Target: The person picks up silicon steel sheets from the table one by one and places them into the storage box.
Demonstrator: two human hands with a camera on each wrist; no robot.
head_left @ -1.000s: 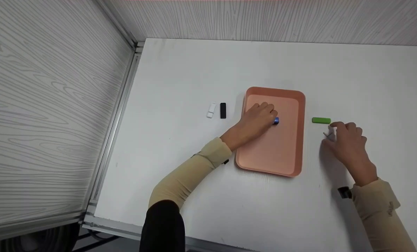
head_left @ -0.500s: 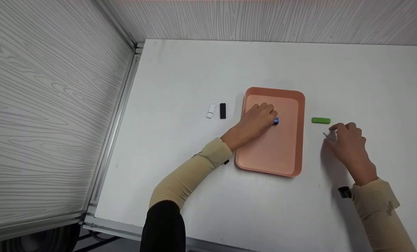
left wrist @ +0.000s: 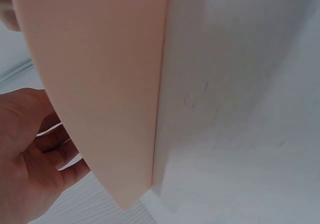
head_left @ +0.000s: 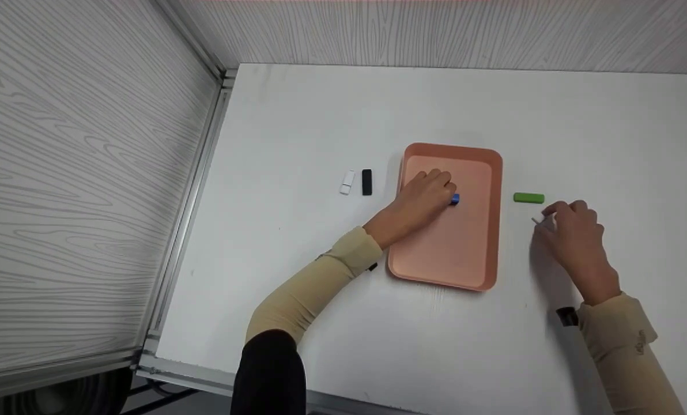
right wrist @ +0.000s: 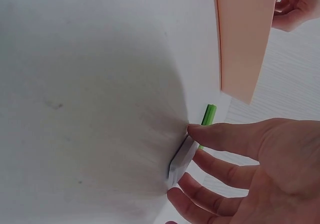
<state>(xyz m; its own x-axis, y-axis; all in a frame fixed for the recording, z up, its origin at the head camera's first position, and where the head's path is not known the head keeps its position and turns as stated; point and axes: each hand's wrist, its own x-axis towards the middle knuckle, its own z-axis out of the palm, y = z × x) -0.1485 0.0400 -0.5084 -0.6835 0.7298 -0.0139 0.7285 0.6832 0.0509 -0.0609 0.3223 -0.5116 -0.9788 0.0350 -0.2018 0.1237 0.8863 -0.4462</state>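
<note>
Head view high, both wrist views close.
Your head camera looks down at the desk (head_left: 320,115); both wrist cameras share the pink tray (head_left: 496,219) edge.

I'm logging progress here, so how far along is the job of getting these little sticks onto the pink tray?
Early. Nothing lies loose in the pink tray yet. The left hand rests inside it with a blue stick at its fingertips. The right hand pinches a silvery stick on the table. The green stick, the black stick and the white stick lie untouched outside the tray.
</note>
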